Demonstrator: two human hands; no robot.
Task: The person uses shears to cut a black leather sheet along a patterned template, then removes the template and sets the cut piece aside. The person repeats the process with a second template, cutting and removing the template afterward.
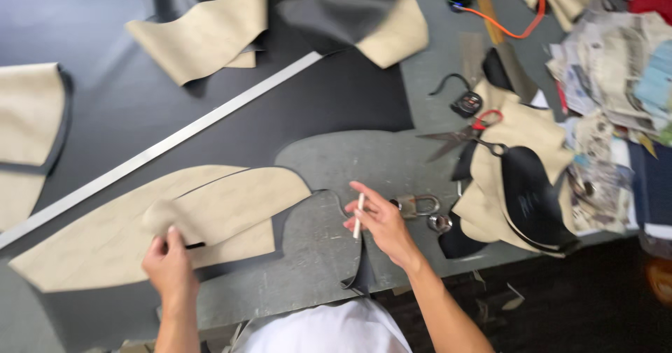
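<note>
Left hand [170,263] pinches the near edge of a beige cut piece [210,209], fingers closed on it, lifting the edge w/ the dark face curling under. Right hand [378,221] holds a thin white marking stick [359,215] between thumb & fingers, tip hovering just above the grey table [329,255], near but not touching the piece.

Progress, judged from how things lie: cutting looks well along. The big black sheet [210,108] already has a curved bite gone at its near edge, & several shaped pieces lie finished around it. The piece in hand is cut out; whether it's been marked can't be told, too blurred.

Count: approx. 5 loose beige-backed pieces on the sheet & table edges (two far, one at left edge, two overlapping under left hand), plus a stack [521,178] at right, number unclear. 1 long metal ruler [161,146] lying diagonally. 1 pair scissors [465,134], red handle. 2 padlocks [418,204] just right of the right hand. 1 orange cable [514,27]. Newspaper pile [616,59] at far right.
</note>
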